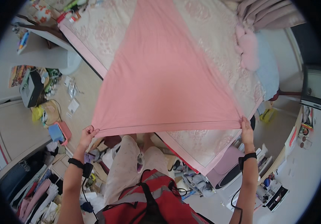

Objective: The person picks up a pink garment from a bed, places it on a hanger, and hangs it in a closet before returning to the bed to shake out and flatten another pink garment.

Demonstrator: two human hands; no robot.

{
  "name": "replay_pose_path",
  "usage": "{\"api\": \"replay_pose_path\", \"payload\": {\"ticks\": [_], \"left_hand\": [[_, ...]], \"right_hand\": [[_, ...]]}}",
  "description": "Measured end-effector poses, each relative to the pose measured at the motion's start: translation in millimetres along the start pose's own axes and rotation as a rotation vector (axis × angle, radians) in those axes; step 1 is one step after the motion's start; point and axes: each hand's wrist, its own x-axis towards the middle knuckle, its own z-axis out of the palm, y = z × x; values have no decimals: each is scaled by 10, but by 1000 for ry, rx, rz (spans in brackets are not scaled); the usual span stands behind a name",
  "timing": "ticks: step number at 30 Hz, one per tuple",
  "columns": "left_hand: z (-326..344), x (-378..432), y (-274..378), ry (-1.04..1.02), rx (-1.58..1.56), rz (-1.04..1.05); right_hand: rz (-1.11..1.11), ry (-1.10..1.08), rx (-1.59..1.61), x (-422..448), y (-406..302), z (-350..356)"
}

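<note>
A large pink fabric sheet (160, 84) stretches between my hands and runs away from me over the bed. My left hand (87, 135) pinches its near left corner. The near right corner is gripped by my right hand (246, 131). Between them the hemmed near edge is pulled almost straight, with a line of stitching along it. Farther off, the cloth narrows toward the top of the view, where its far end is cut off. Beneath it lies a cream quilted bedspread (216, 140) with a pink flower pattern and a pink border.
Left of the bed, a pink bin (64, 131) and a yellow bag (38, 113) stand near a cabinet (17, 128). Clothes (37, 196) are piled at lower left. A pink plush toy (248, 49) and a blue pillow (268, 67) lie at the bed's right edge. A mauve chair (223, 165) touches the near corner area.
</note>
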Motion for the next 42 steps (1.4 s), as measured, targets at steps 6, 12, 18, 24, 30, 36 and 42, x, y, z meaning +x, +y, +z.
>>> {"api": "replay_pose_path", "payload": {"ticks": [6,12,18,24,30,36,42], "left_hand": [[173,-473,-378,98,-218,-165],[484,-794,-962,-41,-131,-271],[784,-362,-1435,-102,-62,-200],[797,-96,-1752,-146,120,-398],[740,37,-2120,-110,206,-446],[1221,673,-2231,0,113,-348],[1734,1234,-1226,34,65,-291]], "right_hand": [[-8,85,-121,-547,351,316],[122,-126,-160,-1420,720,775],[77,-168,-19,-1322,462,1625],[276,-339,-75,-1247,325,2408],[918,-106,269,-1038,341,2767],[988,-92,508,-895,665,3128],[901,-316,433,-827,699,3202]]}}
